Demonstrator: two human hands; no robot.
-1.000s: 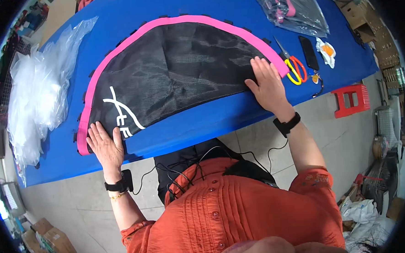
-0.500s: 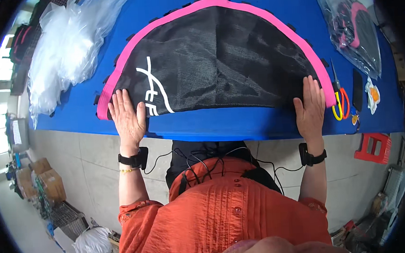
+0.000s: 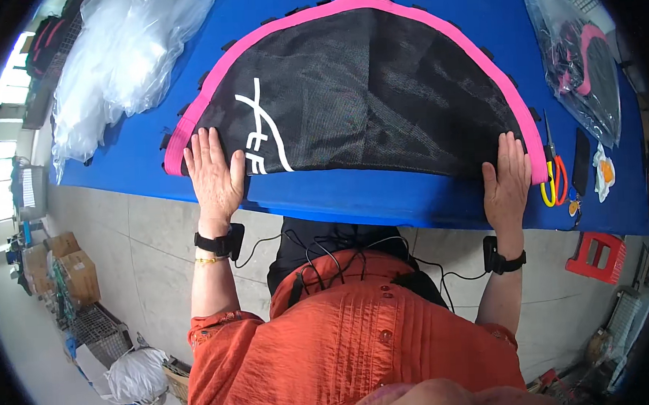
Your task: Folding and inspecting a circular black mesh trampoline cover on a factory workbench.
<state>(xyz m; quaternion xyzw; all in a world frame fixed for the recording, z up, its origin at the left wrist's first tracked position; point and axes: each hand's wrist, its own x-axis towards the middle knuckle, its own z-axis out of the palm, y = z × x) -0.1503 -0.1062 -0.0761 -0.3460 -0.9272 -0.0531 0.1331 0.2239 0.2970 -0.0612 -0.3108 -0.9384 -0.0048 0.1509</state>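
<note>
View has rotated since earlier: left hand (image 3: 215, 180) and right hand (image 3: 507, 187), extended flat, gripping nothing, overlap one semicircular black mesh panel (image 3: 327, 114) with one pink border (image 3: 356, 2).

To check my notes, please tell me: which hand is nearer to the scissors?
Right. The right hand is just left of the scissors, touching the right end of the black fabric. The left hand is at the fabric's left end, far from the scissors.

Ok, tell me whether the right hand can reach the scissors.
Probably yes: the right hand grips nothing, and the scissors lie just past the pink band, their red handle uncovered.
</note>
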